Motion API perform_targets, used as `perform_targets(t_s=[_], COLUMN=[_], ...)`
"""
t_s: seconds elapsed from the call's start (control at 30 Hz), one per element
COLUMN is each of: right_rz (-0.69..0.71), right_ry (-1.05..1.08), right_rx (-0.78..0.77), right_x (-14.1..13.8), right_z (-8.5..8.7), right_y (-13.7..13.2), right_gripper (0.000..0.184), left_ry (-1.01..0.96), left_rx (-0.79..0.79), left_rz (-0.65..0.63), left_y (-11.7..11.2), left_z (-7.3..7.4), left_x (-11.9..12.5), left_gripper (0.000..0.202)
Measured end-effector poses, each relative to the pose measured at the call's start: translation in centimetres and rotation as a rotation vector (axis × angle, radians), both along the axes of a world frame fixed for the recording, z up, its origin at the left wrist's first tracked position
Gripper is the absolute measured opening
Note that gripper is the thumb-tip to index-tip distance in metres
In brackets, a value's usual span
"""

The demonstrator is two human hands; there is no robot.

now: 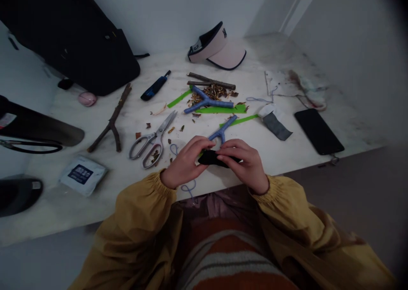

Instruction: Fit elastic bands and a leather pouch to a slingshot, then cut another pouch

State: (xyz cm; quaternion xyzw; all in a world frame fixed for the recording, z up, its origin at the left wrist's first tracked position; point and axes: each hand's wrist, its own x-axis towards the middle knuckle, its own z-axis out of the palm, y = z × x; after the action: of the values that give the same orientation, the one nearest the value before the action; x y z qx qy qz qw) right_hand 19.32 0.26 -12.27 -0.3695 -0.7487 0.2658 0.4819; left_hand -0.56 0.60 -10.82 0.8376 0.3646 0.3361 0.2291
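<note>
Near the table's front edge, my left hand (pixel 191 159) and my right hand (pixel 244 161) are both closed on a small black piece (pixel 215 157), soft-looking like cloth or leather. My fingers hide much of it. Just beyond my fingertips lies a forked stick wrapped in blue cord (pixel 225 128), its lower part hidden by the hands. Another blue-wrapped forked stick (pixel 208 101) rests farther back on wood shavings (pixel 216 92) and green strips (pixel 219 109). Left of my left hand are metal scissors (pixel 156 141), blades apart. Loose blue cord (pixel 188 189) trails below that hand.
On the left lie a bare forked stick (pixel 111 122), a wipes packet (pixel 83 174), a dark bottle (pixel 41 128) and a blue-black cutter-like tool (pixel 155 86). A visor (pixel 219 47) stands at the back. A grey strip (pixel 276 124) and a phone (pixel 318 131) are on the right.
</note>
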Motion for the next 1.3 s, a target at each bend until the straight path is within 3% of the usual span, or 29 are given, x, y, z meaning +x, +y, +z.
perform_targets(t_s=[0.17,0.3,0.37,0.67,1.0,1.3], right_rz=[0.049,0.061,0.041,0.033,0.009,-0.014], right_ry=[-0.033,-0.065,-0.059,-0.075,-0.081,-0.054], right_rx=[0.144,0.203,0.213,0.152,0.320,0.441], right_x=[0.2,0.2,0.1,1.1,1.4,1.4], right_z=[-0.3,-0.4,-0.3,-0.2,-0.5,-0.1], right_y=[-0.4,-0.5,-0.6,-0.9,-1.6,-1.8], right_gripper=[0.018,0.022,0.020,0.020,0.031,0.023], left_ry=[0.036,-0.001,-0.026,-0.139,-0.160,-0.087], left_rx=[-0.080,0.007,0.070,0.233,0.340,0.481], left_rz=[-0.098,-0.015,0.031,0.036,0.046,-0.011], left_y=[-0.6,-1.3,-1.6,-2.3,-2.7,-2.8], left_z=[0.9,0.9,0.5,-0.1,-0.1,0.5], left_x=[-0.5,-0.4,-0.2,0.0,0.3,0.0], left_gripper=[0.059,0.026,0.019,0.021,0.031,0.021])
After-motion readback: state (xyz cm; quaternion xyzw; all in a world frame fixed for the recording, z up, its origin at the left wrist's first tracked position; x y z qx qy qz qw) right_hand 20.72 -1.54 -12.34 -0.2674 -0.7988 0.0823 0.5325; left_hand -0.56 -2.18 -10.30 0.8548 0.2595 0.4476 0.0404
